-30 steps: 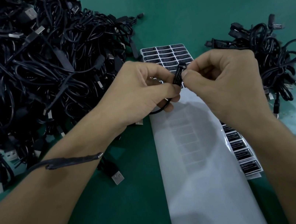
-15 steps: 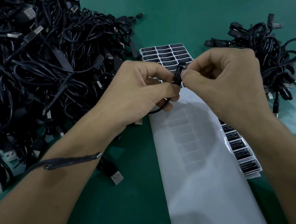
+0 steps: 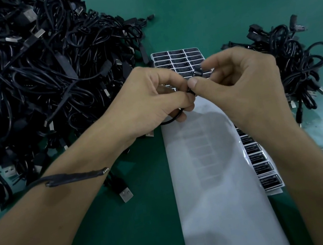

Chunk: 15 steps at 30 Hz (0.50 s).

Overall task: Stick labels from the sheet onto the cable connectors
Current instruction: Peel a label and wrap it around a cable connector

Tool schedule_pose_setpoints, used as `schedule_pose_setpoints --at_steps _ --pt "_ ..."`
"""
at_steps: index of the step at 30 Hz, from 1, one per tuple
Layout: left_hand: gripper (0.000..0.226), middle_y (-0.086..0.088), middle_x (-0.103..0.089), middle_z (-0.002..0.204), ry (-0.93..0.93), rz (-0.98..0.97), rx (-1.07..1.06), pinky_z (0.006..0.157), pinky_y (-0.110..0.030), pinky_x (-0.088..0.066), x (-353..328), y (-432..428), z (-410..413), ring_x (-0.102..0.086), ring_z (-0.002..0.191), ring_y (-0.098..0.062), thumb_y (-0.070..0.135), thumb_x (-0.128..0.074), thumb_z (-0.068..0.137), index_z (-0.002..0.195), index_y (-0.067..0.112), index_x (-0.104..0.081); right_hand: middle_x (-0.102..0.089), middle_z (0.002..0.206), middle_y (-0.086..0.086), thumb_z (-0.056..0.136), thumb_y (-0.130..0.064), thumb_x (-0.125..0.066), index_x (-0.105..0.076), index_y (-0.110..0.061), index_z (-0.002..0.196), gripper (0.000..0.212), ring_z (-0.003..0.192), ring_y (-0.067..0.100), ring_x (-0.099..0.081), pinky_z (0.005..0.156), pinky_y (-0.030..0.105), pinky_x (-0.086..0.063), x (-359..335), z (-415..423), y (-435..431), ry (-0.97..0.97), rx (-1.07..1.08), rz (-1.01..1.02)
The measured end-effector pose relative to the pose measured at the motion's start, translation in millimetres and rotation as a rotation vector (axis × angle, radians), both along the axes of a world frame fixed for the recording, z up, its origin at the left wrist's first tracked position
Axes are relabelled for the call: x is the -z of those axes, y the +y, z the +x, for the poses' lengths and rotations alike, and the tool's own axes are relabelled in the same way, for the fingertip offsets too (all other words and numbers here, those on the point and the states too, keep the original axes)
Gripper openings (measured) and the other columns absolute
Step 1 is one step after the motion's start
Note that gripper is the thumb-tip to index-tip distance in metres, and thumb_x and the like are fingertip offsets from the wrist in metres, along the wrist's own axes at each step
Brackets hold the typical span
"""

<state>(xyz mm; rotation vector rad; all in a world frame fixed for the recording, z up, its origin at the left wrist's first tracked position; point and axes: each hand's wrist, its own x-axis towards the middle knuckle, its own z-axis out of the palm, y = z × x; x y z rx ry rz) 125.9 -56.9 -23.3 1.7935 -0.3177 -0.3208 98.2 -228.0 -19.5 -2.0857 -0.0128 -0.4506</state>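
Two sets of fingers (image 3: 194,81) pinch one small black connector (image 3: 197,73) just above the label sheet (image 3: 218,177): the left hand (image 3: 159,101) grips its lower end, the thin cable (image 3: 172,120) looping out beneath the palm, while the right hand (image 3: 242,88) nips the upper end between thumb and forefinger. Whether a label sits under that thumb cannot be told. The connector looks light, hard and smooth, apt to twist in the grip, so holding it by its narrow sides would leave a flat face free; the cable is limp and lends no support. The labels (image 3: 181,64) look thin and tacky, best lifted by a corner. On the green desk (image 3: 202,14) a large tangle of cables (image 3: 33,79) lies to the left, a smaller bundle (image 3: 296,71) to the right
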Motion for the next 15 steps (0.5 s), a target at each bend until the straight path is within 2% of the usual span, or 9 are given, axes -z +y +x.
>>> schedule_pose_setpoints --at_steps 3,7,9,10,13,15 --pt "0.002 -0.011 -0.076 0.075 -0.01 0.005 -0.008 0.076 -0.045 -0.06 -1.1 -0.2 -0.2 -0.072 0.061 -0.018 0.005 -0.076 0.083 0.085 0.006 -0.075 -0.069 0.067 -0.011 0.081 -0.023 -0.082 -0.072 -0.029 0.086 0.013 0.063 0.004 -0.063 0.062 0.018 -0.048 -0.8 1.2 0.0 0.004 -0.095 0.072" --pt "0.006 -0.012 -0.074 0.074 -0.089 0.012 -0.022 0.062 -0.042 -0.059 1.2 -0.8 -1.6 -0.071 0.058 -0.019 0.01 -0.076 0.086 0.083 0.006 -0.073 -0.069 0.064 -0.015 0.087 -0.016 -0.076 -0.073 -0.024 0.082 0.011 0.061 0.0 -0.064 0.06 0.013 -0.046 -1.7 0.4 1.7 -0.015 -0.172 0.103" --pt "0.015 -0.009 -0.074 0.071 -0.175 0.037 -0.023 0.041 -0.025 -0.048 3.3 -0.8 -2.5 -0.064 0.049 -0.011 0.02 -0.076 0.089 0.083 0.007 -0.071 -0.069 0.063 -0.016 0.089 -0.015 -0.074 -0.072 -0.026 0.081 0.014 0.061 0.001 -0.063 0.06 0.013 -0.045 -2.6 -1.2 3.1 -0.028 -0.196 0.099" --pt "0.017 -0.007 -0.073 0.07 -0.209 0.049 -0.02 0.039 -0.02 -0.043 4.0 -0.7 -2.6 -0.061 0.046 -0.009 0.022 -0.076 0.09 0.083 0.007 -0.07 -0.069 0.063 -0.017 0.09 -0.015 -0.073 -0.072 -0.027 0.082 0.014 0.061 0.001 -0.063 0.06 0.012 -0.045 -2.7 -1.6 3.4 -0.029 -0.204 0.1" --pt "0.021 -0.003 -0.071 0.067 -0.326 0.109 0.005 0.047 -0.032 -0.046 6.1 -0.5 -1.5 -0.061 0.054 -0.024 0.03 -0.072 0.09 0.082 0.01 -0.069 -0.069 0.062 -0.014 0.092 -0.015 -0.071 -0.073 -0.024 0.081 0.014 0.058 0.0 -0.061 0.058 0.011 -0.044 -3.7 -2.3 3.7 -0.02 -0.195 0.098" --pt "0.023 -0.002 -0.067 0.066 -0.415 0.135 0.005 0.05 -0.032 -0.046 6.7 -1.2 -0.9 -0.059 0.055 -0.022 0.03 -0.07 0.092 0.077 0.014 -0.065 -0.068 0.061 -0.005 0.097 -0.02 -0.065 -0.072 -0.018 0.077 0.022 0.055 0.001 -0.057 0.058 0.013 -0.043 -3.3 -1.7 3.4 -0.032 -0.158 0.12"
